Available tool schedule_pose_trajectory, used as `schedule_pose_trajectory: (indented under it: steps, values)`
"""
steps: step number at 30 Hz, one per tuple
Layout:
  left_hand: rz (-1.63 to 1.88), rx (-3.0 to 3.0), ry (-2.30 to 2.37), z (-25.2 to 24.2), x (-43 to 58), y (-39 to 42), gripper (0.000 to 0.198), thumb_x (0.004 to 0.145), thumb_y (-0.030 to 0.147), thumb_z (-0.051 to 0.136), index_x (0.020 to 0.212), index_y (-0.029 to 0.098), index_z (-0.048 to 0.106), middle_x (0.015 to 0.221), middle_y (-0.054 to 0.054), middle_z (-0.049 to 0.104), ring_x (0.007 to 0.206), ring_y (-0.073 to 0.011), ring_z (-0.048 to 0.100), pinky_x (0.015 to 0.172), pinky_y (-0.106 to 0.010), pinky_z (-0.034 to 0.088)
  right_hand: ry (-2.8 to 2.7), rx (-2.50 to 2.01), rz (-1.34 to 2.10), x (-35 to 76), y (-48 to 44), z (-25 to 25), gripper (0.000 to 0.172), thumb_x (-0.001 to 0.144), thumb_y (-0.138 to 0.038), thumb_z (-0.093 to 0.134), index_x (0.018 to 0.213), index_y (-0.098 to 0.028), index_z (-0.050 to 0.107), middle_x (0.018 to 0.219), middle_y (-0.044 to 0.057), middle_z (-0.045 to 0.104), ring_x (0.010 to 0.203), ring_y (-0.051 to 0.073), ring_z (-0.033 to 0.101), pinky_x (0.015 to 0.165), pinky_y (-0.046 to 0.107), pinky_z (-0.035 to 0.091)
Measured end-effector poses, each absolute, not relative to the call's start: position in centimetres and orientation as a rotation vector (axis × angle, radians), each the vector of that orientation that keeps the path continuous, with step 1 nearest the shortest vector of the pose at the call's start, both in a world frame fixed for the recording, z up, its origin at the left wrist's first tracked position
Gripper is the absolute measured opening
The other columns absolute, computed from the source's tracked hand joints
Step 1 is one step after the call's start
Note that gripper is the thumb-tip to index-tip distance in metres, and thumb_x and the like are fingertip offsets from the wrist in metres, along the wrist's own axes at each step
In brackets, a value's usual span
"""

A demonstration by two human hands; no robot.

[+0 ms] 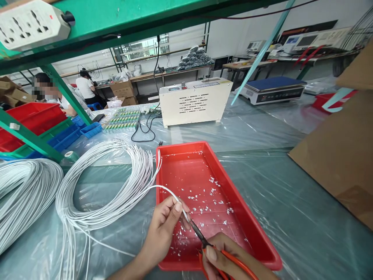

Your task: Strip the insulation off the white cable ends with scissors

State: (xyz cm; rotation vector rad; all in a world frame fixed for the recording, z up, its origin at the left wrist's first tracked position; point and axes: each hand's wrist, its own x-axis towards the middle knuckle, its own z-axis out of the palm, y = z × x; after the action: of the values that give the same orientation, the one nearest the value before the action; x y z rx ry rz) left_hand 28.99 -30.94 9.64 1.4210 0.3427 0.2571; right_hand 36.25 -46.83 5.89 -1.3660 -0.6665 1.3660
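Note:
Over the near half of a red tray (218,163), my left hand (163,225) pinches a white cable (166,189) close to its end. The cable runs back to a large coil of white cable (72,182) lying to the left of the tray. My right hand (224,252) grips orange-handled scissors (241,266). Their dark blades (198,232) point up and left and meet the cable end just past my left fingertips; whether the blades are closed on it I cannot tell. Small white and silvery scraps (214,190) lie scattered over the tray floor.
A second cable coil (32,194) lies at far left, near stacked red, green and blue bins (35,120). Behind the tray stand a cream machine (195,103) and a scale (271,89). A cardboard box (338,155) borders the right. A green shelf beam (131,19) crosses overhead. Two people sit farther back.

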Motion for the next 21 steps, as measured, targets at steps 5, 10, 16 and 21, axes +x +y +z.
schedule_pose_trajectory:
  steps: [5, 10, 16, 21]
  values:
    - [0.262, 1.433, 0.335, 9.6, 29.0, -30.9, 0.025, 0.087, 0.033, 0.045, 0.079, 0.013, 0.058, 0.064, 0.001, 0.054, 0.055, -0.0099, 0.049, 0.058, -0.022, 0.037, -0.62, -1.364, 1.434, 36.5, -46.9, 6.6, 0.06, 0.076, -0.073, 0.043, 0.063, -0.016, 0.055, 0.045, -0.002, 0.047, 0.037, 0.011, 0.039, 0.038, 0.02, 0.032]
    - [0.268, 1.425, 0.33, 9.6, 28.9, -31.1, 0.024, 0.087, 0.032, 0.045, 0.079, 0.013, 0.059, 0.063, 0.001, 0.056, 0.055, -0.0102, 0.051, 0.057, -0.021, 0.038, -0.604, -1.348, 1.435, 36.5, -46.9, 6.8, 0.061, 0.075, -0.074, 0.042, 0.062, -0.016, 0.054, 0.047, -0.002, 0.046, 0.037, 0.01, 0.037, 0.038, 0.02, 0.031]
    - [0.28, 1.408, 0.354, 9.7, 29.0, -31.5, 0.025, 0.086, 0.033, 0.046, 0.079, 0.013, 0.059, 0.055, 0.001, 0.057, 0.053, -0.0116, 0.054, 0.057, -0.021, 0.04, -0.651, -1.363, 1.376, 36.3, -46.7, 5.5, 0.063, 0.073, -0.077, 0.041, 0.059, -0.017, 0.05, 0.044, -0.003, 0.042, 0.034, 0.009, 0.035, 0.036, 0.019, 0.03]
    - [0.281, 1.27, 0.339, 9.4, 29.0, -31.6, 0.023, 0.086, 0.032, 0.048, 0.078, 0.013, 0.059, 0.056, 0.001, 0.058, 0.05, -0.0092, 0.053, 0.055, -0.019, 0.04, -0.704, -1.42, 1.269, 36.1, -46.1, 4.6, 0.058, 0.073, -0.074, 0.044, 0.062, -0.018, 0.043, 0.043, -0.005, 0.039, 0.036, 0.008, 0.032, 0.036, 0.018, 0.024]
